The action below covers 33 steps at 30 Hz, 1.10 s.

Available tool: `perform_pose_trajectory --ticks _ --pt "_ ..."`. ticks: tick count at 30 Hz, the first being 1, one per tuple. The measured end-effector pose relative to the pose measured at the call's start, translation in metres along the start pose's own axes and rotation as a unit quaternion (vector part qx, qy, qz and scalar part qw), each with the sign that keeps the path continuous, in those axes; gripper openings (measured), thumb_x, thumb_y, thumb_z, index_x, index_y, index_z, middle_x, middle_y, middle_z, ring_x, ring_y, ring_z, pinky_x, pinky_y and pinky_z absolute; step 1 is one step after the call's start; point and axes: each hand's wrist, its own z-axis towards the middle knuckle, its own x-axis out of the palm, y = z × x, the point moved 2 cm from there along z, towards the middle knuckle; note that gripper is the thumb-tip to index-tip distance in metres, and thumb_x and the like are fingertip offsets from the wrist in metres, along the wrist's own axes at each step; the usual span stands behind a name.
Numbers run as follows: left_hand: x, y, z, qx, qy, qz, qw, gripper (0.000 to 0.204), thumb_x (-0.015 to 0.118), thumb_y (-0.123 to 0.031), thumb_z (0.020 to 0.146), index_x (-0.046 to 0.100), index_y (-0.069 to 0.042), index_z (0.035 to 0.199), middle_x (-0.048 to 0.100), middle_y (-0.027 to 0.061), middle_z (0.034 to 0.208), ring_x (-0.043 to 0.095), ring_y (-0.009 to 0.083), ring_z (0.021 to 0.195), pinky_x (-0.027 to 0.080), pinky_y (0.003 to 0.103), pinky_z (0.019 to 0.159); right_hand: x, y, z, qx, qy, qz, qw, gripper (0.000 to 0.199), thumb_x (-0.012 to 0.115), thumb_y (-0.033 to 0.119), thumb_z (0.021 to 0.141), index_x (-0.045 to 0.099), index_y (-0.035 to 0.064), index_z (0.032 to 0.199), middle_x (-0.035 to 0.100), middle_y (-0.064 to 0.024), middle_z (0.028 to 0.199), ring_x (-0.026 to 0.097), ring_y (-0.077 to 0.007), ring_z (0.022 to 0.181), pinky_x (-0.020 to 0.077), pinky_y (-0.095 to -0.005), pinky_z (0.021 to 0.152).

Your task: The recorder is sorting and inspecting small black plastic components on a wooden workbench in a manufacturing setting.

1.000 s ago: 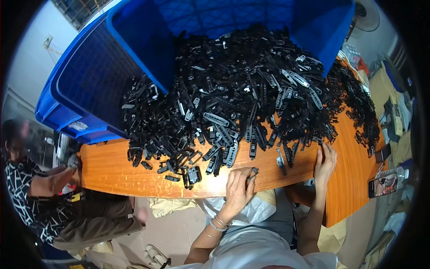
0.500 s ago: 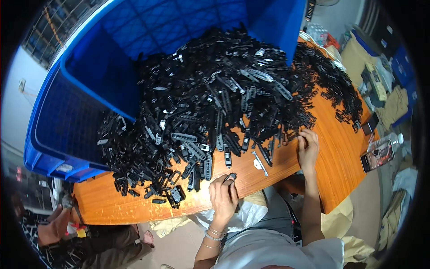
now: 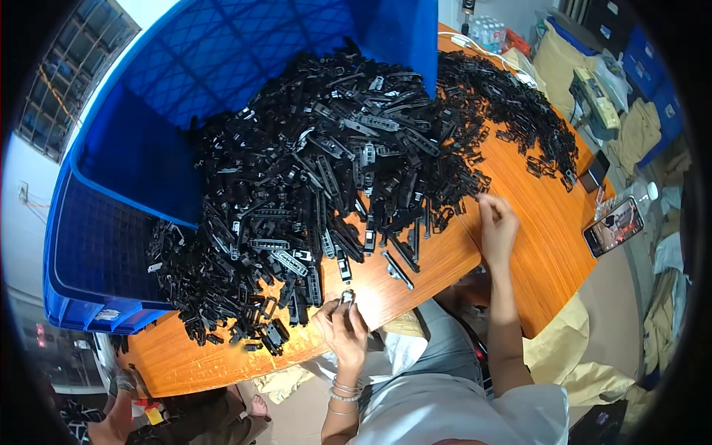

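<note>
My left hand [image 3: 343, 330] rests at the table's near edge. Its fingers grip a small black plastic part [image 3: 348, 296] with a pale spot. My right hand [image 3: 499, 231] hovers over the wood to the right, thumb and fingertips pressed together; whatever they may hold is too small to tell. Just beyond its fingertips lie small black clip-like pieces [image 3: 471, 180]. Between the hands lies a slim bar-shaped part [image 3: 398, 270]. Ahead of my left hand is a black part with a white patch [image 3: 343, 267], at the edge of a large heap of black plastic parts [image 3: 326, 163].
A big blue crate [image 3: 111, 245] lies tipped, the heap spilling from it onto the wooden table [image 3: 549, 245]. A second pile of fine black pieces [image 3: 534, 122] stretches along the far right. A phone [image 3: 614, 227] and a clear bottle [image 3: 634, 194] are at the right edge. Another person's foot [image 3: 259, 406] shows lower left.
The whole view has shifted. My right hand has drawn slightly right, away from the small black pieces. My left hand still holds its part, now turned more upright.
</note>
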Motion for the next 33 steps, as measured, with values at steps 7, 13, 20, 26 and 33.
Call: perform_pose_trajectory --ticks 7,13,20,26,33 --pt "0.007 0.000 0.000 0.023 -0.007 0.013 1.000 0.010 0.057 -0.002 0.078 0.055 0.002 0.087 0.049 0.0144 0.092 0.045 0.0289 0.088 0.036 0.039 0.078 -0.020 0.005 0.060 -0.044 -0.115 0.035 0.992 0.016 0.055 0.010 0.084 0.062 -0.0041 0.086 0.058 -0.0119 0.077 0.055 -0.0130 0.065 0.0432 -0.0252 0.060" --pt "0.008 0.001 0.001 0.039 -0.023 0.021 0.999 0.009 0.058 -0.001 0.077 0.054 0.002 0.085 0.050 0.0145 0.092 0.045 0.0291 0.086 0.037 0.039 0.076 -0.006 0.003 0.104 -0.075 -0.052 -0.104 0.990 0.018 0.054 0.011 0.081 0.063 -0.0029 0.087 0.061 -0.0137 0.084 0.058 -0.0242 0.072 0.0443 -0.0336 0.068" --pt "0.009 -0.001 0.001 0.054 -0.025 0.037 0.998 0.010 0.059 -0.001 0.076 0.054 0.002 0.083 0.052 0.0141 0.092 0.046 0.0297 0.086 0.038 0.039 0.074 0.027 -0.011 0.135 -0.157 -0.043 -0.398 0.903 0.028 0.055 -0.001 0.070 0.062 0.0032 0.097 0.054 -0.0140 0.107 0.046 -0.0293 0.105 0.0347 -0.0445 0.084" --pt "0.007 -0.002 0.001 0.062 -0.026 0.052 0.996 0.009 0.060 -0.002 0.075 0.054 0.002 0.081 0.052 0.0152 0.091 0.047 0.0302 0.084 0.038 0.039 0.074 0.013 -0.042 0.143 -0.042 0.038 -0.383 0.922 0.022 0.059 0.000 0.070 0.058 -0.0017 0.092 0.058 -0.0206 0.094 0.056 -0.0342 0.090 0.0418 -0.0429 0.078" --pt "0.008 -0.003 0.003 0.070 -0.029 0.044 0.996 0.010 0.061 -0.001 0.074 0.054 0.002 0.080 0.052 0.0158 0.090 0.046 0.0305 0.083 0.038 0.040 0.073 -0.010 -0.058 0.125 -0.156 -0.030 -0.288 0.944 0.017 0.061 0.007 0.071 0.059 -0.0050 0.083 0.057 -0.0241 0.097 0.058 -0.0365 0.083 0.0464 -0.0412 0.074"
